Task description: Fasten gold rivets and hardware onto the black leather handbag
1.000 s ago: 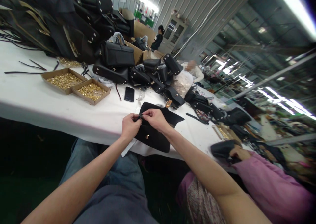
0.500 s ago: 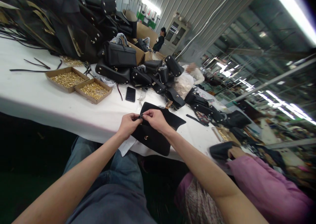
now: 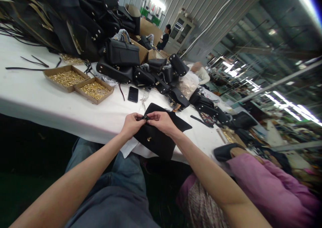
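Note:
A black leather bag (image 3: 161, 143) lies at the table's front edge, its flap (image 3: 181, 121) spread open away from me. A small gold clasp (image 3: 149, 139) shows on the near panel. My left hand (image 3: 132, 124) is closed, thumb and fingers pinching a small dark part at the bag's left side. From the other side my right hand (image 3: 163, 122) pinches the same spot, fingertips almost meeting the left ones. Fingers cover most of that part, so its exact shape is hidden. An orange-brown tag (image 3: 176, 107) sits by the flap's far edge.
Two cardboard trays of gold hardware, one larger (image 3: 65, 77) and one smaller (image 3: 94, 90), stand left. A phone (image 3: 133, 94) lies beyond my hands. Black handbags (image 3: 122, 52) are piled behind. At right, a co-worker's pink sleeve (image 3: 264, 184) reaches over the table beside a black piece (image 3: 223, 152).
My hands stay pinched at the same place, with the right wrist shifted slightly rightward. The co-worker's arm at right has moved a little to the left.

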### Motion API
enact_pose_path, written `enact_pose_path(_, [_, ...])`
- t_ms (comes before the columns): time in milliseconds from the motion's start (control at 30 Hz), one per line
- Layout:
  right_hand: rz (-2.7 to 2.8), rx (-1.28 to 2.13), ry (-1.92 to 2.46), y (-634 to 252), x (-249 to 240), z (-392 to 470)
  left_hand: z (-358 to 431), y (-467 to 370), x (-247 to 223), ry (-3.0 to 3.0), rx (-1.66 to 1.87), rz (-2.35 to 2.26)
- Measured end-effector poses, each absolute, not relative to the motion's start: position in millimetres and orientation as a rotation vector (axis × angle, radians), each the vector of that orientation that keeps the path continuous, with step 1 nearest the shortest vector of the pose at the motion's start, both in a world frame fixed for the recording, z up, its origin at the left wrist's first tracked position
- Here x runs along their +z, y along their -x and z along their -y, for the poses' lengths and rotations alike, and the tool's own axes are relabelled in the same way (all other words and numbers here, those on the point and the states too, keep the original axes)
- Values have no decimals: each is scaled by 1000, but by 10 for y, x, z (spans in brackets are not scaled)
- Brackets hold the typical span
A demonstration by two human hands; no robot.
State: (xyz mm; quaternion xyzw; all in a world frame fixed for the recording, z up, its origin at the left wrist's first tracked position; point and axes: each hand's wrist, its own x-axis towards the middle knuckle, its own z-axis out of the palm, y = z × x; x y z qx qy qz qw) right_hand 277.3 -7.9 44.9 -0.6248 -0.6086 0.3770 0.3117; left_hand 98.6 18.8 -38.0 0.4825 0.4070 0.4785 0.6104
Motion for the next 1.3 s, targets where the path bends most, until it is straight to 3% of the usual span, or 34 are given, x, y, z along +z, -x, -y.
enact_pose_path(500, [1949,760,1564,-2728,556,23,-124,-976,-334,-1105,1137,-868])
enact_pose_path(733, [2151,846,1481,-2645,710,-284,-123,-993,-402,-982,1227,-936])
enact_pose_path(1000, [1562,1052,1727,-2626,550,-197,-65,-1112,-433,-964,1273,-1009])
enact_pose_path(1300, [1747,1200,1553,-2755,469,-226,-27,-1059,-340,-1128,1229,-1152])
